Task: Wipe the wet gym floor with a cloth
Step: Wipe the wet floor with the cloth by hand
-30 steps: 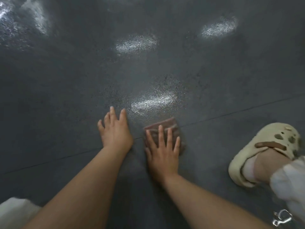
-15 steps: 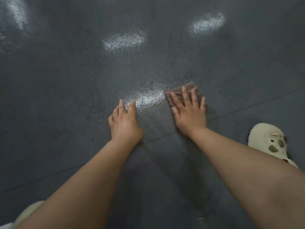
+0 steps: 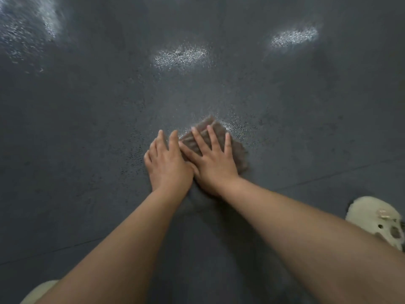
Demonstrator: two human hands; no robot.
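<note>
- Fingers spread: my right hand (image 3: 215, 160) presses the brown cloth (image 3: 237, 150) flat on the floor (image 3: 87, 128); left hand (image 3: 167, 164) flat alongside, touching.
- Cream clog (image 3: 379, 220) sits well right.
- The hands were apart half a second ago.

A brown, ribbed cloth (image 3: 236, 150) lies flat on the dark grey gym floor (image 3: 87, 128), folded into a rough square with one corner pointing away. Wet speckles glisten on the floor just beyond its far edge.

Right hand (image 3: 213, 163) pressed flat, fingers spread, on a folded brownish cloth (image 3: 237, 153) on the dark grey speckled floor (image 3: 87, 128); left hand (image 3: 167, 165) touching it, probably bracing.
</note>
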